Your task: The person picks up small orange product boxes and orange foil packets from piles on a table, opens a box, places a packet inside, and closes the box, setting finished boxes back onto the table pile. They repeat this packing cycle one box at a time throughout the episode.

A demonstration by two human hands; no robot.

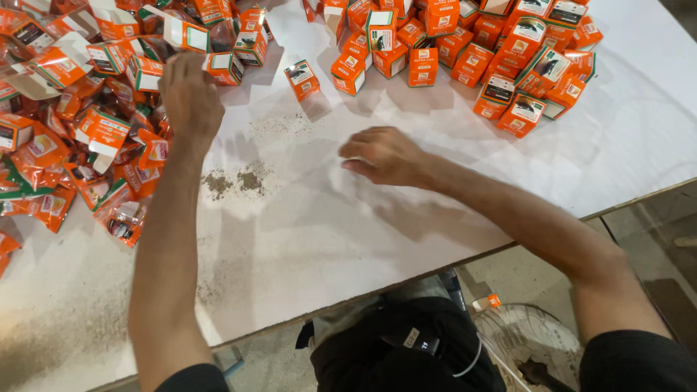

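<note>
- Orange cartons (425, 43) heaped beyond the right hand (381, 154), closed and piled; one lone closed carton (302, 79) between the two hands, apart from both heaps.
- Orange flat-packed carton blanks and sachets (87, 138) massed under and beside the left hand (190, 94).
- Left hand stretched out over the near edge of that heap, fingers curled down toward an open-flapped carton (225, 67); blurred, so cannot tell whether anything is gripped yet.
- Right hand lying on the bare white tabletop (327, 239), fingers loosely bent, holding nothing.
- Dark powdery spill (236, 180) on the tabletop between the two forearms.
- Step in hand, by the look of it: fetching the next piece from the left-hand heap.
- Next move likely calls for a clean pinch on a single carton or sachet, lifted free of its neighbours, with the idle right hand brought across to meet it.
</note>
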